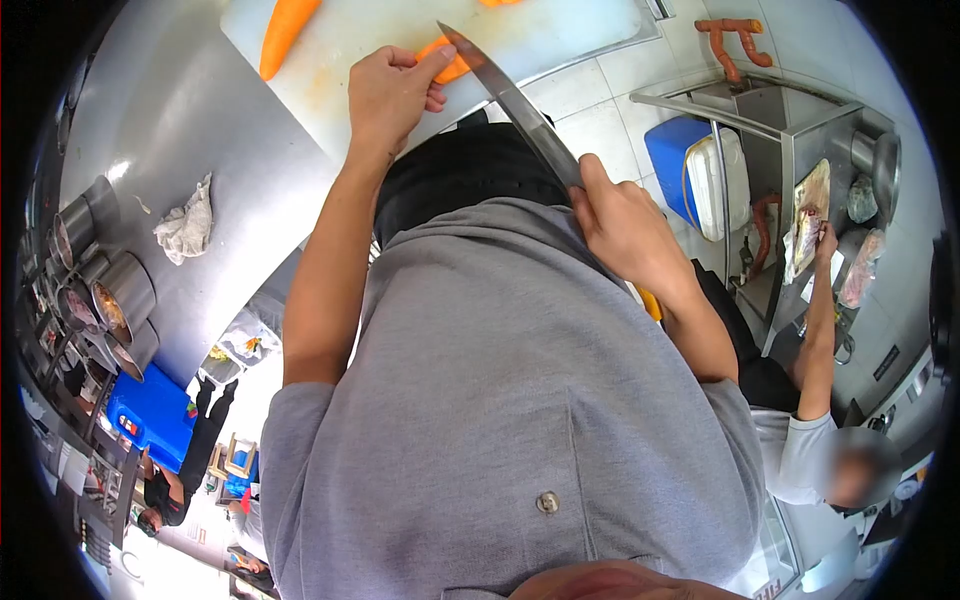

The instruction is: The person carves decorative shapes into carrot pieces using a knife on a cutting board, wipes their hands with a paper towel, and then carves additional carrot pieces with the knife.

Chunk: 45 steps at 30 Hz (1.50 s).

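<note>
My left hand (pixel 388 98) is closed, its fingertips pinching an orange carrot piece (pixel 455 68) near the front edge of the white cutting board (pixel 350 65). Wrapped around the handle of a long kitchen knife (pixel 515 105) is my right hand (pixel 632 225). The blade points up and to the left, its tip beside the carrot piece. A longer peeled carrot (pixel 284 38) lies at the board's left, and another bit of carrot (pixel 497 3) shows at the top edge of the view.
The board rests on a steel counter (pixel 240 130) with a crumpled cloth (pixel 186 222) and metal pots (pixel 122 290) at left. A blue cooler (pixel 685 170) stands on the right. A co-worker's hand (pixel 826 240) holds something at a steel unit. More people are at lower left.
</note>
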Available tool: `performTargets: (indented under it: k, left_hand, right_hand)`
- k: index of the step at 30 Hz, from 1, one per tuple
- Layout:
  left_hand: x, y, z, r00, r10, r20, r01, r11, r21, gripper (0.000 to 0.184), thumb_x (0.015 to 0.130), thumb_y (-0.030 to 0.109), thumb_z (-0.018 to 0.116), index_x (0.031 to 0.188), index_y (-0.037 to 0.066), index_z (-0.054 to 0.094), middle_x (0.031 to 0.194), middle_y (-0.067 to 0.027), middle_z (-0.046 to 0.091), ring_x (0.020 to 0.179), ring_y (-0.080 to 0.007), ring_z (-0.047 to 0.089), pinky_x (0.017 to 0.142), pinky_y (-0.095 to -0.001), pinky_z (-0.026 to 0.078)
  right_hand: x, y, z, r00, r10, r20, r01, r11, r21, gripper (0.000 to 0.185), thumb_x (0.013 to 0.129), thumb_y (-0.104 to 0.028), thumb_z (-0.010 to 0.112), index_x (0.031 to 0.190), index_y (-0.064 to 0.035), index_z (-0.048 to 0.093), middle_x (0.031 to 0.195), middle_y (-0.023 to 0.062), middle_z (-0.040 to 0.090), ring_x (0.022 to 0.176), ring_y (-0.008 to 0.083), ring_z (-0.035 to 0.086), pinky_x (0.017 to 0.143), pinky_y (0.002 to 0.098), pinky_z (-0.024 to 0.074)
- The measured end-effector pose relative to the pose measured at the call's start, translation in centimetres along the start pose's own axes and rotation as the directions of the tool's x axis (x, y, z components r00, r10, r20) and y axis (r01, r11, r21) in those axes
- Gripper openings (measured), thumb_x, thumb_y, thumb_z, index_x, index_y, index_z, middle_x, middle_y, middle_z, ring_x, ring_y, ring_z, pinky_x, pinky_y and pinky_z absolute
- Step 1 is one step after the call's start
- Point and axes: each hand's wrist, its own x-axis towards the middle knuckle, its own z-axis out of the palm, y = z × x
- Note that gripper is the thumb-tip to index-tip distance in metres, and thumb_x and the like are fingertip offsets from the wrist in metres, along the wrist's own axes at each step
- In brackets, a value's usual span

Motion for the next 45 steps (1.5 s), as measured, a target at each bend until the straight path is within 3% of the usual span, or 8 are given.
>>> performTargets:
  k: [18,20,24,26,32,42,45]
  left_hand:
    - [0.0,-0.1,0.1,1.000,0.022,0.008,-0.022,0.999,-0.041,0.036,0.085,0.022,0.082,0.086,-0.007,0.060,0.066,-0.0126,0.066,0.052,-0.0139,0.064,0.047,-0.0246,0.051]
    - [0.0,-0.2,0.1,1.000,-0.004,0.026,0.005,0.999,-0.040,0.039,0.085,0.024,0.082,0.094,-0.009,0.064,0.072,-0.0114,0.066,0.058,-0.0139,0.063,0.054,-0.0243,0.051]
    - [-0.1,-0.2,0.1,1.000,-0.002,0.022,0.002,1.000,-0.021,0.038,0.086,0.025,0.082,0.093,-0.008,0.064,0.071,-0.0112,0.066,0.058,-0.0141,0.063,0.054,-0.0242,0.052]
    - [0.0,-0.3,0.1,0.999,0.046,0.010,-0.046,0.997,-0.057,0.035,0.085,0.021,0.082,0.085,-0.007,0.061,0.065,-0.0120,0.065,0.052,-0.0141,0.064,0.047,-0.0241,0.051]
    - [0.0,-0.3,0.1,0.998,0.056,0.015,-0.055,0.998,-0.039,0.036,0.085,0.022,0.081,0.086,-0.007,0.061,0.066,-0.0120,0.065,0.052,-0.0146,0.065,0.047,-0.0244,0.051]
    - [0.0,-0.6,0.2,0.996,0.091,0.013,-0.091,0.996,-0.012,0.037,0.086,0.024,0.081,0.087,-0.007,0.061,0.067,-0.0128,0.067,0.052,-0.0157,0.066,0.050,-0.0255,0.053]
    - [0.0,-0.4,0.3,0.997,0.075,-0.013,-0.075,0.997,-0.008,0.037,0.086,0.023,0.080,0.088,-0.008,0.061,0.069,-0.0134,0.068,0.053,-0.0161,0.067,0.051,-0.0257,0.054]
  right_hand:
    - [-0.3,-1.7,-3.8,0.996,-0.058,0.062,0.065,0.991,-0.118,0.015,0.090,-0.004,0.052,0.101,0.0030,0.044,0.074,0.0298,0.063,0.077,0.0517,0.062,0.072,0.0583,0.0476]
    - [-0.2,-1.9,-4.1,0.995,-0.065,0.076,0.073,0.991,-0.109,0.016,0.089,-0.003,0.052,0.101,0.0033,0.045,0.074,0.0299,0.063,0.077,0.0514,0.062,0.073,0.0574,0.0481]
    - [-0.2,-1.6,-3.9,0.994,-0.074,0.085,0.080,0.994,-0.073,0.016,0.089,-0.003,0.053,0.101,0.0034,0.045,0.073,0.0295,0.063,0.077,0.0515,0.062,0.072,0.0571,0.0483]
    - [-0.4,-1.2,-2.9,0.996,-0.076,0.047,0.079,0.994,-0.071,0.021,0.097,-0.012,0.055,0.104,0.0009,0.040,0.072,0.0309,0.061,0.076,0.0524,0.061,0.067,0.0587,0.0440]
    - [-0.3,-0.8,0.8,0.998,0.046,0.031,-0.043,0.996,-0.078,0.021,0.098,-0.013,0.055,0.106,0.0001,0.040,0.073,0.0323,0.061,0.074,0.0529,0.062,0.067,0.0608,0.0469]
    - [-0.3,-0.9,-0.2,0.993,-0.114,0.001,0.114,0.993,0.008,0.022,0.098,-0.011,0.055,0.102,0.0028,0.038,0.069,0.0310,0.059,0.071,0.0517,0.060,0.064,0.0582,0.0451]
    - [0.1,0.0,2.5,0.995,-0.090,-0.043,0.089,0.996,-0.017,0.021,0.099,-0.012,0.054,0.102,0.0024,0.038,0.069,0.0308,0.060,0.071,0.0521,0.060,0.065,0.0583,0.0457]
